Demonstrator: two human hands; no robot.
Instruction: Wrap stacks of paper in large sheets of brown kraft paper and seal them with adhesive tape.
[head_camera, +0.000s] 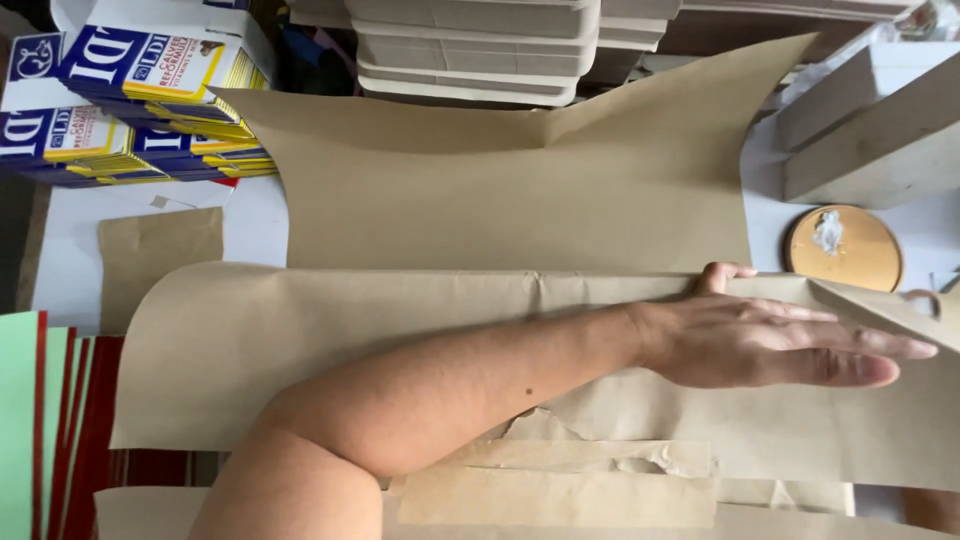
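far left, a stack of blue and yellow boxes (140, 95) sits on the white table (255, 215); near left lie green and red sheets (60, 430). a big brown kraft paper sheet (500, 200) spreads across the middle, its near part folded over. one hand (770, 340), which one i cannot tell, lies flat on the fold, fingers straight, thumb over the edge. a round wooden disc (845, 250) sits far right.

blue-yellow boxes (140, 100), round wooden lid (843, 248), stacked trays (470, 50)
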